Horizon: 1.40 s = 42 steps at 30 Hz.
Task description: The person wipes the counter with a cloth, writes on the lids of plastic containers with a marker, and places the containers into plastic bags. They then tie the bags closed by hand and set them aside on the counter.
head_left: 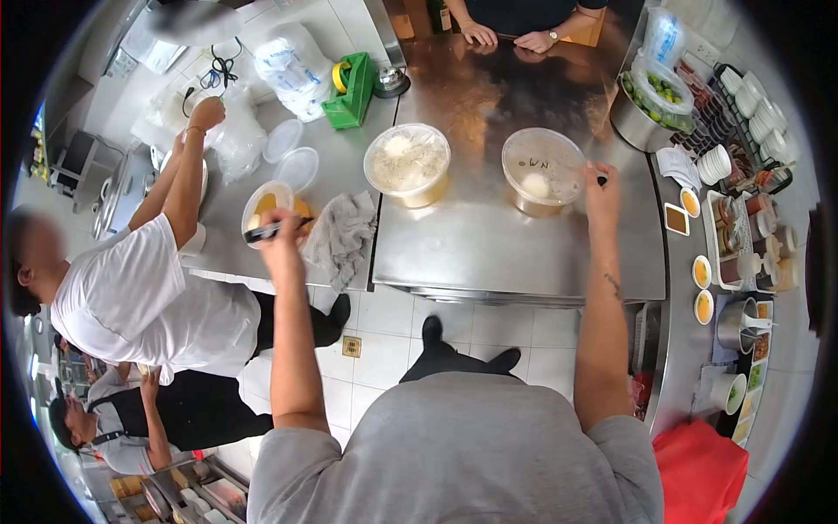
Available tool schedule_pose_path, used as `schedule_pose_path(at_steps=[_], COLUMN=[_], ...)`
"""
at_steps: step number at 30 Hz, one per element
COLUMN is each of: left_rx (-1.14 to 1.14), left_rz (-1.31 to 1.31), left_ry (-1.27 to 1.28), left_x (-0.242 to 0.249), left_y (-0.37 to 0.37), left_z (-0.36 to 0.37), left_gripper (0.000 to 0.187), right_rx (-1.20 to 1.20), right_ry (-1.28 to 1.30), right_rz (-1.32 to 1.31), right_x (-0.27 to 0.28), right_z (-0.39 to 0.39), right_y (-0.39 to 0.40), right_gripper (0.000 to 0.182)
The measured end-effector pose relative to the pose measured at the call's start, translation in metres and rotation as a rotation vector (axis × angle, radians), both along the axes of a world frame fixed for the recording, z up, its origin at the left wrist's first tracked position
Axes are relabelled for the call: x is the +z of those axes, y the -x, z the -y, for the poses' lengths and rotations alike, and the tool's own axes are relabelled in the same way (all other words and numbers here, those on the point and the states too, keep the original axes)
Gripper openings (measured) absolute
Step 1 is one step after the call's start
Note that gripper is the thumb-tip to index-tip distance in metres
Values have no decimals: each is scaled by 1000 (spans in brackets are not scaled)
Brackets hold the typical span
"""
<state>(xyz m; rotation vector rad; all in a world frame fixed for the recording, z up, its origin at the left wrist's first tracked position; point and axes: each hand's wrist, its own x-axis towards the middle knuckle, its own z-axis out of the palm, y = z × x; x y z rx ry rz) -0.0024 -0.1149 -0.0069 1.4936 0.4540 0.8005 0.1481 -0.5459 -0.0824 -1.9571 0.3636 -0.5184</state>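
Note:
My right hand (601,194) rests on the right rim of a lidded clear tub (542,170) with writing on its lid, pinching a small dark thing I cannot identify. A second lidded tub (407,163) of pale food stands to its left on the steel counter (489,253). My left hand (281,237) grips a black marker (264,232) over a small yellow-filled container (266,203), beside a crumpled grey cloth (340,236).
A person in a white shirt (148,297) reaches to the left counter; another person's hands (506,37) rest at the far edge. Loose lids (292,155), a green tape dispenser (351,89), a pot of limes (650,100) and sauce cups (703,271) stand around.

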Motion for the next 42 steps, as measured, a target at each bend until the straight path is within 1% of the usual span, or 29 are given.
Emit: schedule_pose_path(at_steps=[2, 5, 7, 9, 11, 12, 13, 14, 16, 18, 22, 24, 26, 28, 30, 33, 36, 39, 42], left_rx=[26, 107, 159, 133, 95, 78, 53, 21, -33, -68, -98, -78, -59, -58, -70, -44, -35, -52, -67], left_rz=[67, 70, 59, 46, 23, 18, 16, 17, 29, 41, 50, 48, 28, -13, -52, -65, -57, -55, -107], left_ry=[-27, 2, 1, -34, -70, -45, -25, -5, 55, 86, 144, 94, 52, 19, -81, -133, -219, -208, -199], left_x=[-5, -21, -24, -27, -28, -32, -36, -38, -40, -41, -40, -35, -31, -30, -36, -45, -56, -57, -38], left_y=[5, 0, -8, -14, -16, -16, -18, -22, -22, -20, -17, -16, -14, -16, -17, -15, -18, -17, -11], left_z=[-51, -115, -143, -157, -163, -170, -177, -181, -183, -182, -182, -182, -185, -185, -185, -182, -188, -191, -174], left_gripper=[6, 9, 10, 10, 11, 11, 11, 11, 11, 12, 12, 12, 12, 12, 12, 12, 11, 11, 11], right_rx=[-91, 71, 244, 444, 637, 830, 894, 948, 964, 894, 907, 927, 973, 1019, 1062, 1013, 942, 883, 861], right_ry=[-11, 29, 51, 21, 39, -58, 7, 70, 236, 152, 152, 177, 172, 169, 174, 131, 8, -22, -85], right_rz=[146, 380, 312, 287, 188, -27, -151, -272, -339, -377, -419, -427, -382, -363, -385, -428, -267, -93, -102], right_x=[20, 24, 28, 36, 42, 49, 49, 47, 34, 18, 18, 17, 5, 10, 13, 12, 3, 2, 14], right_z=[-25, -64, -107, -169, -240, -274, -309, -342, -401, -444, -459, -456, -455, -452, -447, -439, -426, -399, -363], right_y=[25, 51, 70, 89, 101, 101, 99, 95, 87, 85, 74, 62, 45, 40, 40, 51, 66, 84, 108], right_gripper=[25, 16, 12, 9, 10, 24, 32, 40, 52, 49, 42, 39, 39, 40, 42, 43, 36, 25, 22])
